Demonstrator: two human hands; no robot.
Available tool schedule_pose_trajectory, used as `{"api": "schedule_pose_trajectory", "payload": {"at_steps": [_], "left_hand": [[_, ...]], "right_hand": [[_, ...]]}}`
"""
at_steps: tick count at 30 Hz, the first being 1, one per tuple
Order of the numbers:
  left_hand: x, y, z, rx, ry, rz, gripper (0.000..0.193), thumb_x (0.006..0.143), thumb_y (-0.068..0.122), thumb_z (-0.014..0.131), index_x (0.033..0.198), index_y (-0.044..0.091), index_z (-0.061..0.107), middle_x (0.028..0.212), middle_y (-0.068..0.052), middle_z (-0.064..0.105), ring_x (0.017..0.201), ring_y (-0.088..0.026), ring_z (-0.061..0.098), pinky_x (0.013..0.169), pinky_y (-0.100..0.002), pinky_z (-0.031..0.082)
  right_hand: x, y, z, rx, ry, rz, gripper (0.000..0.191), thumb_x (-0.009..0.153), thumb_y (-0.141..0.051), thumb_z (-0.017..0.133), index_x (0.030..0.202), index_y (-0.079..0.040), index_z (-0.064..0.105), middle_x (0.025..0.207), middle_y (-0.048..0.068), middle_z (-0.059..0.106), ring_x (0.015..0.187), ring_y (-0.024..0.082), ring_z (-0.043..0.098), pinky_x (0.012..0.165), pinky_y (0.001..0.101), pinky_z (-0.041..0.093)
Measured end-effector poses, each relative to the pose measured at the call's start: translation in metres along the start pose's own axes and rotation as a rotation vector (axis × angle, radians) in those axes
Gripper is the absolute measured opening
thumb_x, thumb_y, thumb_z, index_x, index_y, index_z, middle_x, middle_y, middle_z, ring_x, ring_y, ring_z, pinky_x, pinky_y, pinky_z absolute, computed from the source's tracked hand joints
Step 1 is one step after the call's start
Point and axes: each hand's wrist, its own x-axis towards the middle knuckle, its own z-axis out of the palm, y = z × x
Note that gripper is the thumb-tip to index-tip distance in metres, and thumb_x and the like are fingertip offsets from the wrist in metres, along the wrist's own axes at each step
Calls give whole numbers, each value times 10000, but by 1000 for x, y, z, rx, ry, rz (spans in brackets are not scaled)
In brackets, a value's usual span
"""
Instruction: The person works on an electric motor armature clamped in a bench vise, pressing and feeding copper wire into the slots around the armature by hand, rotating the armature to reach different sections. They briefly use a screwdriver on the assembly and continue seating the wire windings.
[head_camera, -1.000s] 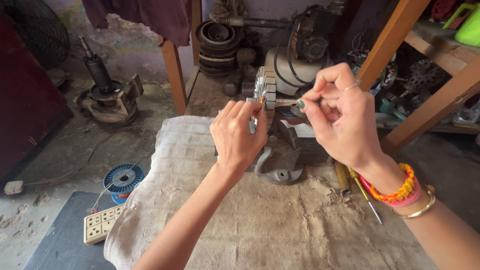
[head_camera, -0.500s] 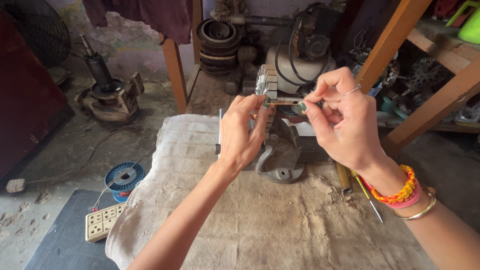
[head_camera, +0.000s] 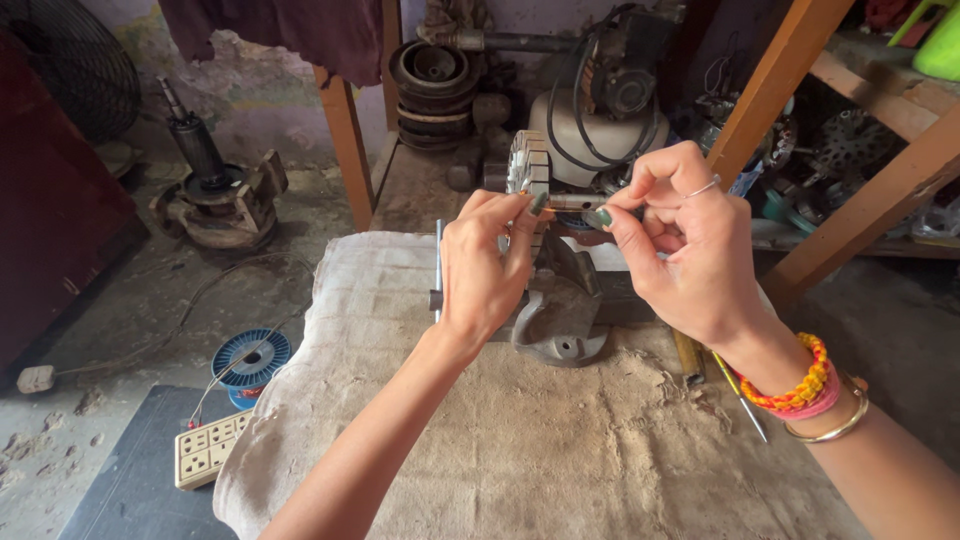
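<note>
Metal, ribbed and pale, the motor core (head_camera: 528, 165) stands above a grey vise (head_camera: 557, 318), whose grip is hidden by the left hand (head_camera: 482, 268) cupping it. The right hand (head_camera: 683, 240) pinches its shaft (head_camera: 574, 201); the fingertips hide the end.

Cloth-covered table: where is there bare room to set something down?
The sack cloth is bare between the forearms, below the grey metal vise. Crowded: around the vise, both hands (left hand, right hand) and the thin screwdriver.
</note>
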Motion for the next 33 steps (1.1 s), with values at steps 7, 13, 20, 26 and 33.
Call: {"api": "schedule_pose_trajectory", "payload": {"at_steps": [7,13,20,26,33], "left_hand": [[-9,-1,-4,62,20,25,126,920,25,678,1008,20,768,921,-92,760,866,-250,681,725,-367,538],[-12,-1,-9,150,31,100,118,910,26,699,1013,3,751,919,-88,749,874,-267,668,721,-380,538],[-11,-1,-11,159,-53,174,121,899,24,684,1004,6,742,923,-99,732,889,-294,652,747,-402,537],[-9,-2,-12,144,-58,144,99,916,38,679,992,21,740,923,-81,737,885,-282,659,730,-394,537],[-8,-7,-11,180,-45,-14,95,939,71,694,993,19,753,871,-77,737,807,-251,636,662,-370,506]], "right_hand": [[-4,3,-2,-7,7,1,242,1009,77,644,1127,-12,453,880,27,683,684,-6,548,582,166,412],[-9,4,-1,10,0,13,241,1006,69,643,1125,-12,449,884,23,685,698,-12,566,591,157,432],[-9,5,-1,73,21,9,224,1043,75,621,1148,-2,438,965,56,694,842,13,625,700,170,517],[-14,6,-1,48,15,52,228,1011,73,621,1143,6,447,940,64,691,793,16,622,652,166,501],[-14,5,-1,14,9,18,238,1005,75,627,1138,-2,445,912,43,681,739,0,588,609,164,462]]}}
